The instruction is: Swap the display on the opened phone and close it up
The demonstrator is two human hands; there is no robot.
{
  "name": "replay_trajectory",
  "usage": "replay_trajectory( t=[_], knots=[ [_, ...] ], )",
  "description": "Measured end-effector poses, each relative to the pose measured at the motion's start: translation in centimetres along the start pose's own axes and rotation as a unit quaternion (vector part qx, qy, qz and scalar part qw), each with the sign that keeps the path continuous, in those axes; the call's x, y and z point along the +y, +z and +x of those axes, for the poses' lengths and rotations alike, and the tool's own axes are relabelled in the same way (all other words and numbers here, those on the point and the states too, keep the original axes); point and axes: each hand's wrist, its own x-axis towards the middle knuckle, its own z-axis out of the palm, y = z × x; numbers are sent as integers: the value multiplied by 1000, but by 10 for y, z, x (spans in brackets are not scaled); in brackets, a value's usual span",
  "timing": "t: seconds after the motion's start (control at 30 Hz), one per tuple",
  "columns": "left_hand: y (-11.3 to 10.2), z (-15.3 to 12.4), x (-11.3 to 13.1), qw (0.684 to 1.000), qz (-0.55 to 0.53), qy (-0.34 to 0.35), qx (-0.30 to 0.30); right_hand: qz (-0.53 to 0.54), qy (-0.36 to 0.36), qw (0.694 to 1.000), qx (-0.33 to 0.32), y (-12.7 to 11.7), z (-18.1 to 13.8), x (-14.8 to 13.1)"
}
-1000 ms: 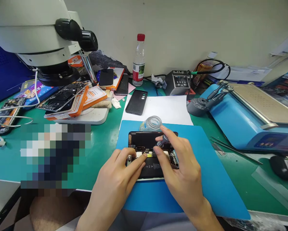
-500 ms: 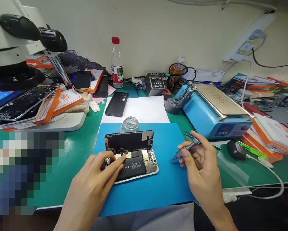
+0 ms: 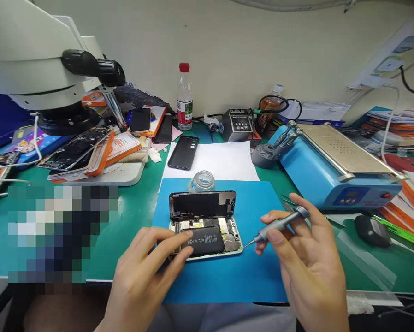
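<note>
An opened phone (image 3: 232,244) lies on a blue mat (image 3: 207,281), its battery and inner parts showing. Its screen (image 3: 200,204) is tilted up along the far edge, in front of a clear glass jar (image 3: 204,180). Over the left end of the phone is my left hand (image 3: 148,263), fingers stretched out and partly apart, fingertips at the battery's left part; firm contact cannot be made out. My right hand (image 3: 304,249) grips a grey screwdriver (image 3: 276,228) between thumb and fingers. The screwdriver's tip points left, close to the phone's near right corner.
A microscope (image 3: 55,69) towers at the left beside stacked phones and orange boxes (image 3: 124,145). Behind the mat are a black phone cover (image 3: 183,152) and a bottle (image 3: 185,103). On the right stand a blue heating plate machine (image 3: 331,180), a screwdriver holder (image 3: 264,156) and tweezers (image 3: 333,221).
The view has shifted left. My left hand has drawn back from the phone's upper parts toward its near left side. The screwdriver has come closer to the phone's near right corner.
</note>
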Motion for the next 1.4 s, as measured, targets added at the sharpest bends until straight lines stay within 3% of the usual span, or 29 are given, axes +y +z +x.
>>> replay_trajectory(
  t=[0.1,0.2,0.3,0.4,0.63,0.83,1.4],
  knots=[
    [-2,4,12,971,-206,-109,-60,42,-11,998,-51,32,-6,-1],
    [1,9,17,886,-383,-256,-56,40,-47,995,-73,58,-8,2],
    [3,12,16,822,-464,-330,-36,49,-74,993,-76,71,-8,7],
    [3,11,12,795,-494,-352,-20,60,-68,993,-79,75,-8,12],
    [3,11,11,826,-454,-333,-4,82,-50,993,-69,75,-14,17],
    [4,10,9,811,-484,-329,9,100,-20,992,-81,73,-14,17],
    [3,6,9,808,-481,-340,-7,102,-2,991,-87,72,-14,16]
  ],
)
